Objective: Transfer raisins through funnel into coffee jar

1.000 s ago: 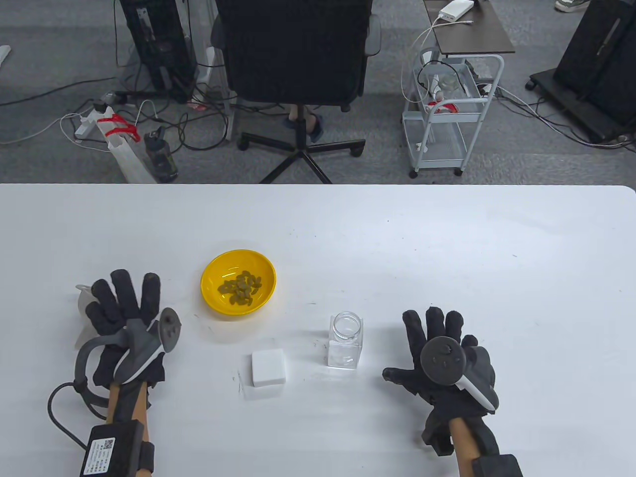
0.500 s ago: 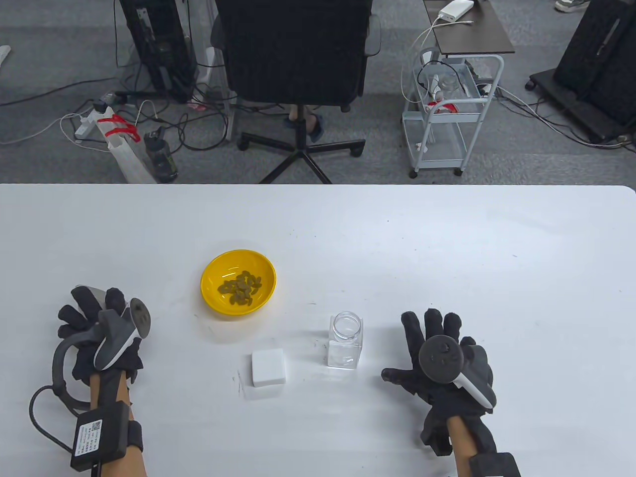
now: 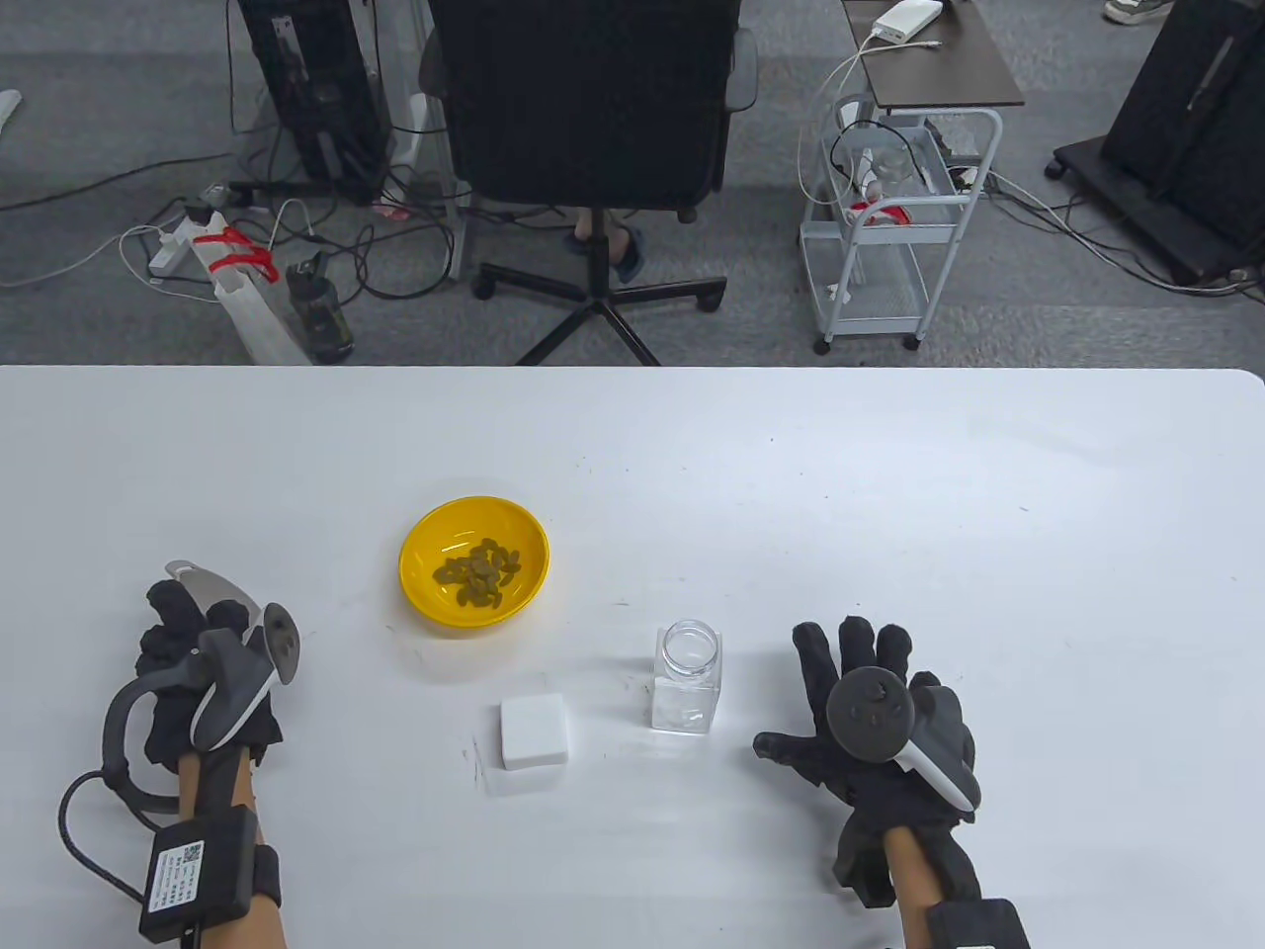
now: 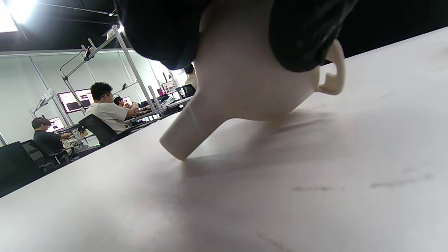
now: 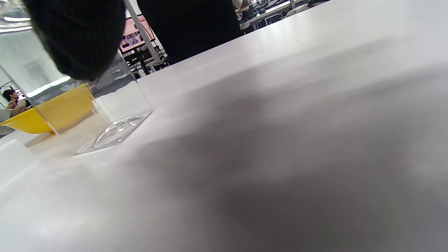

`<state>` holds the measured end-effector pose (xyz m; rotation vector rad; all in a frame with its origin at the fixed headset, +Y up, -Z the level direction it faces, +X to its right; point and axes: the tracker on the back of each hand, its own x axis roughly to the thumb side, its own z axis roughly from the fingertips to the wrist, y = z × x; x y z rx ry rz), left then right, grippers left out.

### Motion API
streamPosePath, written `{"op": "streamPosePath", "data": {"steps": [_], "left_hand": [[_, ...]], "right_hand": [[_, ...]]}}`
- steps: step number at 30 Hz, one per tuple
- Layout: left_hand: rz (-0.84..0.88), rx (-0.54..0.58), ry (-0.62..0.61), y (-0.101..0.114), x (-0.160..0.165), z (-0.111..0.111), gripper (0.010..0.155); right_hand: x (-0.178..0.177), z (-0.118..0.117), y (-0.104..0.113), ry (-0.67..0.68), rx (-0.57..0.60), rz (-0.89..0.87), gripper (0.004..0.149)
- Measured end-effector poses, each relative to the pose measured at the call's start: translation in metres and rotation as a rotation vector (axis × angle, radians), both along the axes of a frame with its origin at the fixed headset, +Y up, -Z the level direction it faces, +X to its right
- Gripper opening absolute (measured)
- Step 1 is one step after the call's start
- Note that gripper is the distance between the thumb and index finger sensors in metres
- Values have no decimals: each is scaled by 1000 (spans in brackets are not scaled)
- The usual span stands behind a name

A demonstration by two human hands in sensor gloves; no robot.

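Note:
A white funnel (image 3: 212, 589) is at the table's left, gripped by my left hand (image 3: 183, 615), whose fingers curl over its bowl. In the left wrist view the funnel (image 4: 245, 87) is tilted, its spout tip low at the table and its handle loop to the right. The clear square jar (image 3: 685, 678) stands open near the middle, also in the right wrist view (image 5: 105, 105). A yellow bowl (image 3: 420, 588) holds the raisins (image 3: 477, 571). My right hand (image 3: 852, 660) lies open and empty, fingers spread, right of the jar and apart from it.
A white square lid (image 3: 534, 730) lies left of the jar, in front of the bowl. The white table (image 3: 889, 474) has its far edge beyond the bowl. An office chair and a wire cart stand on the floor behind.
My left hand has gone from spread flat over the funnel to curled around it and has drawn left, tipping the funnel up. My right hand has drifted slightly left.

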<state>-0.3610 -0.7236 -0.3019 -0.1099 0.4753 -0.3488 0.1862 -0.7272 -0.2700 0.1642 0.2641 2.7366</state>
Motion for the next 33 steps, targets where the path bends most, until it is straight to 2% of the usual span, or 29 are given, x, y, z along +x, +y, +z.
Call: {"op": "streamPosePath", "data": {"steps": [7,10,18,25,33], "left_hand": [[101,146,-87,27,13,18,49],[167,238,-175,45,31,27,49],[325,463,-557,95,120,53,49],[506,497,-842,112,202,73,50],[608,475,-975,106,257,77,51]], "right_hand": [[0,1,1,4,11,-4,106],[1,3,3,1,24,-13,106],[4,7,5,-8,39,-22,106],[5,7,5,-9,37,-25,104],[5,7,4,3,37,-19,104]]}}
